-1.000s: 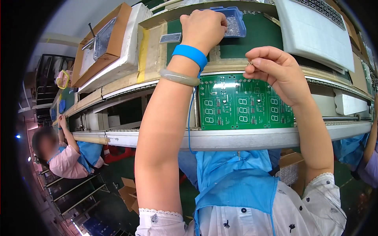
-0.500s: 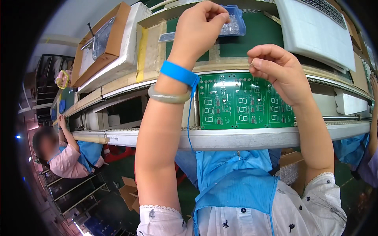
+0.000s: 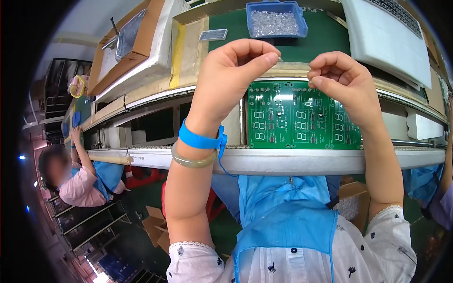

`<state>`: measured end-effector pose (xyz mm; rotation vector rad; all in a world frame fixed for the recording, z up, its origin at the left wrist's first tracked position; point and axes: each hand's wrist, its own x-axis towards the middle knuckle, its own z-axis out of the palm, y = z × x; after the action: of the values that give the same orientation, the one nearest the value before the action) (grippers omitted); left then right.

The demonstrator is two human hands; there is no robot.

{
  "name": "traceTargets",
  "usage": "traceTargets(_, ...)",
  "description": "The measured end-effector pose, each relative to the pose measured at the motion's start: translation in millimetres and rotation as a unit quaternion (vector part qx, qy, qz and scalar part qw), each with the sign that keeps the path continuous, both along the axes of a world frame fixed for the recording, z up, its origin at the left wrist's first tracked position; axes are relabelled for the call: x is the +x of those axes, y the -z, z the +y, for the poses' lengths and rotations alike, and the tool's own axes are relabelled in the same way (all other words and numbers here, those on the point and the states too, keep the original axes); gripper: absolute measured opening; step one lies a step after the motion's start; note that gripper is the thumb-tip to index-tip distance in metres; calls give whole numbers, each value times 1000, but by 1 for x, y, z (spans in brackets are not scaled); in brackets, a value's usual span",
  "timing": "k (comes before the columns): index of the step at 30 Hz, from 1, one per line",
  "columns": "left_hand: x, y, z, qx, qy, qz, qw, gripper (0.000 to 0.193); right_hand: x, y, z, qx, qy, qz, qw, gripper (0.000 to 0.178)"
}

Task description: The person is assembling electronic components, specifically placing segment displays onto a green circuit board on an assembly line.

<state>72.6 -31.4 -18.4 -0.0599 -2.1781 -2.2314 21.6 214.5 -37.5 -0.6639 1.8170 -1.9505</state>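
The left hand pinches a tiny part, unclear in kind; the right hand curls thumb and forefinger close, on what I cannot tell. The green circuit board lies along the conveyor's near rail. A blue bin of clear pieces stands near the green worktop's far edge.

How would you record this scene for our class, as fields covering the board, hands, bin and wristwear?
Board: green, with white digit outlines
Left hand: pinching posture; anything held is too small to identify
Right hand: curled over the board's far right corner; contents unclear
Bin: blue, holding small clear parts
Wristwear, left: blue band, pale bangle
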Motion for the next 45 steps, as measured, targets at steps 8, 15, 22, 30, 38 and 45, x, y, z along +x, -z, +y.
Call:
traceTargets(8, 19, 5, 0, -79, -2, -25, 997, 14, 14, -3, -4, 40, 13, 21, 999, 23)
traceTargets(15, 29, 15, -1, -229, -29, 63, 971, 10, 27, -1, -6, 164, 29, 210, 963, 20)
traceTargets(22, 33, 31, 0, -279, -45, 104, 954, 9, 31, 12, -10, 252, 32, 309, 917, 16)
traceTargets(30, 35, 36, -4, -331, -41, 162, 929, 10, 31, 17, -14, 280, 44, 320, 904, 15)
traceTargets(38, 36, 36, -5, -338, -49, 168, 925, 11, 33, 17, -16, 281, 57, 274, 918, 14)
traceTargets(45, 35, 37, -4, -343, -47, 170, 923, 12, 29, 18, -14, 269, 40, 307, 912, 14)
